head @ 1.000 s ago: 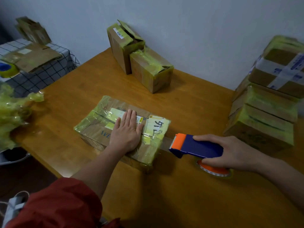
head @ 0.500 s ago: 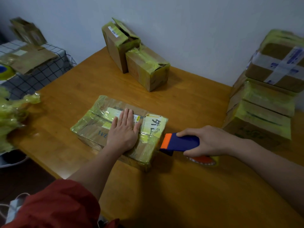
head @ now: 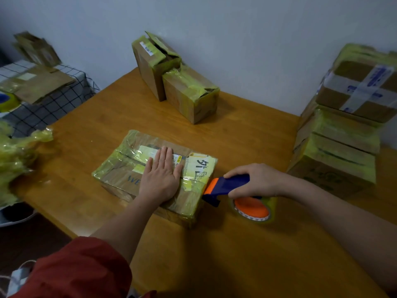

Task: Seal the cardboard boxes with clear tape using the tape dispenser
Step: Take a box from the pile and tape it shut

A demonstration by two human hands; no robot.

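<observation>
A flat cardboard box [head: 126, 168], wrapped in yellowish tape and bearing white labels, lies in the middle of the wooden table [head: 247, 244]. My left hand [head: 160, 174] presses flat on its top, fingers straight. My right hand [head: 256, 179] grips the blue handle of the tape dispenser [head: 223, 187]. The dispenser's orange front edge touches the box's right side. Its orange-cored tape roll [head: 253, 208] hangs just below my right hand, close to the table.
Two taped boxes [head: 178, 82] stand at the table's far edge by the wall. A stack of taped boxes [head: 348, 125] fills the right side. Crumpled yellowish tape [head: 15, 155] lies at the left, beside a checkered surface [head: 49, 106] with flattened cardboard.
My right hand has brought the dispenser leftward from a stretched-out position until its front edge meets the box's right side. My left hand stays pressed on the box.
</observation>
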